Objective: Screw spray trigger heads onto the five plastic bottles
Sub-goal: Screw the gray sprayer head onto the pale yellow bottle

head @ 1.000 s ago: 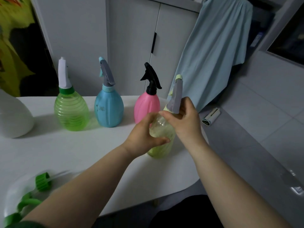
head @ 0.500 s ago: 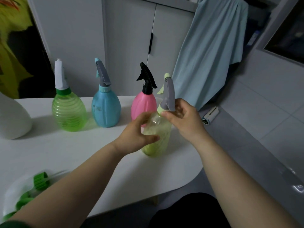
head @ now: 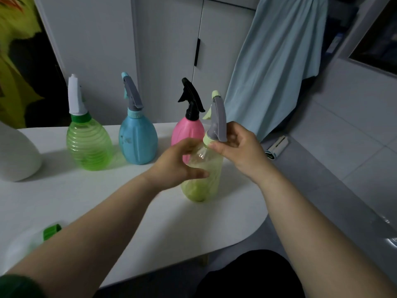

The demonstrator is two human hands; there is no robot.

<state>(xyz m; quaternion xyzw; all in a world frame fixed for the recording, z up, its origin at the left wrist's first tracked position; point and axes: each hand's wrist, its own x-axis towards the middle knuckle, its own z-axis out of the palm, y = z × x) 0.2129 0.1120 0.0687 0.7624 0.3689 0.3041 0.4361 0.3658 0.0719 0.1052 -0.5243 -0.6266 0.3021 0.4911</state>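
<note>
Between both hands (head: 214, 155) — the yellow-green bottle (head: 203, 181).

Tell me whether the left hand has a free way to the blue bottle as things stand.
Probably yes. The left hand is wrapped around the yellow-green bottle and must let go first; the blue bottle stands just beyond it to the left, with only bare table between.
</note>
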